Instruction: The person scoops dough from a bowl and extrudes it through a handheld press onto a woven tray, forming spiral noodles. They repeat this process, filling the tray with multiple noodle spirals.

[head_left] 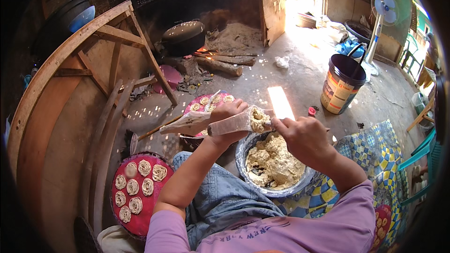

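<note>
Sunlit concrete floor (304, 70) is extending ahead of you, with one lidded black pot (183, 44) sitting over a wood fire at the back and one bucket (344, 82) and one pedestal fan (384, 7) standing toward the right. You are holding one wooden dough press (229, 125) in front of your body, just above the far edge of one bowl (240, 159). Its long axis is running crosswise, rising slightly to the right; its open end, packed with dough (259, 119), is pointing toward your right hand (304, 138). One pale flat wooden piece (185, 124) is projecting to the left beside it; whether the two are joined, you cannot tell. Your left hand (228, 109) is wrapping firmly around the press. Your right fingers are bunching at the filled end; whether they are pinching a tool, you cannot tell. One large dough mass (276, 159) is filling the bowl, beside one patterned mat (375, 159). Three red round trays are showing: the near-left tray (136, 225) is bearing nine dough rosettes (135, 205), while the far tray (187, 110) and the lower-right tray (386, 210) are carrying several more, partly hidden.
</note>
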Motion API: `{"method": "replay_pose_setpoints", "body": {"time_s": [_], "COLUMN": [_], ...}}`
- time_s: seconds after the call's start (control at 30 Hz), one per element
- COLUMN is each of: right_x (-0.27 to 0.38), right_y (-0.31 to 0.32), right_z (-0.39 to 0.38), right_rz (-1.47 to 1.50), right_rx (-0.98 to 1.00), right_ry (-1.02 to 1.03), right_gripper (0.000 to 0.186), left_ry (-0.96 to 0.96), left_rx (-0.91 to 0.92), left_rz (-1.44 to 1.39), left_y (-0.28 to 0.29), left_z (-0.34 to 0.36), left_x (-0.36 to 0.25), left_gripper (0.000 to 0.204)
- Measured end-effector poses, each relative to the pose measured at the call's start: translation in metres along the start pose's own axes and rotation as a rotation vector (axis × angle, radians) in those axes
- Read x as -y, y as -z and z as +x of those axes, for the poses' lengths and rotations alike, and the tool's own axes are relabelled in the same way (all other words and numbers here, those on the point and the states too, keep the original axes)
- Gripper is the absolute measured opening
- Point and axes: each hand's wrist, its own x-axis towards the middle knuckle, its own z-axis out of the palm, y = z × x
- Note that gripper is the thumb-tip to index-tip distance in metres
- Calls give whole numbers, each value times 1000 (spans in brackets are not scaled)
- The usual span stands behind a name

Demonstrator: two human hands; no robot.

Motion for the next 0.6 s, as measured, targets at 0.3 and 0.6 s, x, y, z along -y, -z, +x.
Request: {"method": "replay_pose_setpoints", "body": {"time_s": [0.3, 0.6], "right_x": [-11, 56], "right_y": [7, -80], "right_z": [-27, -18], "right_rz": [428, 1282], "right_rx": [-124, -243], "right_ry": [-425, -402], "right_gripper": [23, 47], "left_ry": [10, 121], "left_rx": [-145, -233], "left_rz": [206, 203], "left_y": [16, 18], "left_z": [1, 28], "left_x": [36, 29], "left_gripper": [18, 13]}}
